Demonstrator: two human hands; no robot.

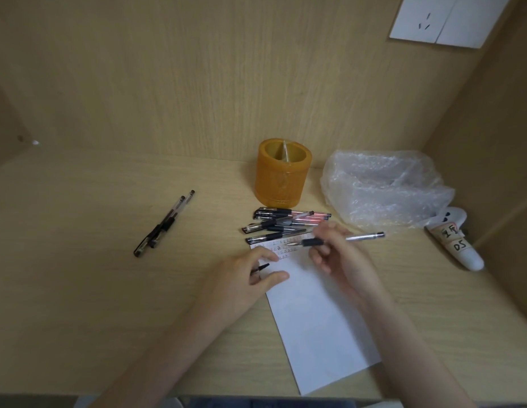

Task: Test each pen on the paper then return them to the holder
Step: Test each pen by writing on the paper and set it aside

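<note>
The left hand (244, 278) is pinching a small black cap (261, 267) over the paper's (315, 319) left edge. The right hand (341, 257), nearer the scribbles, is gripping the pen (362, 237), which is lying nearly level, its tip pointing left toward the cap close by.

The right hand (341, 254) grips an uncapped pen (362, 237) above the paper (321, 319), the left hand (241, 278) pinches a black cap (260, 267), and more pens (280, 222) lie just before the orange holder (283, 175).
</note>
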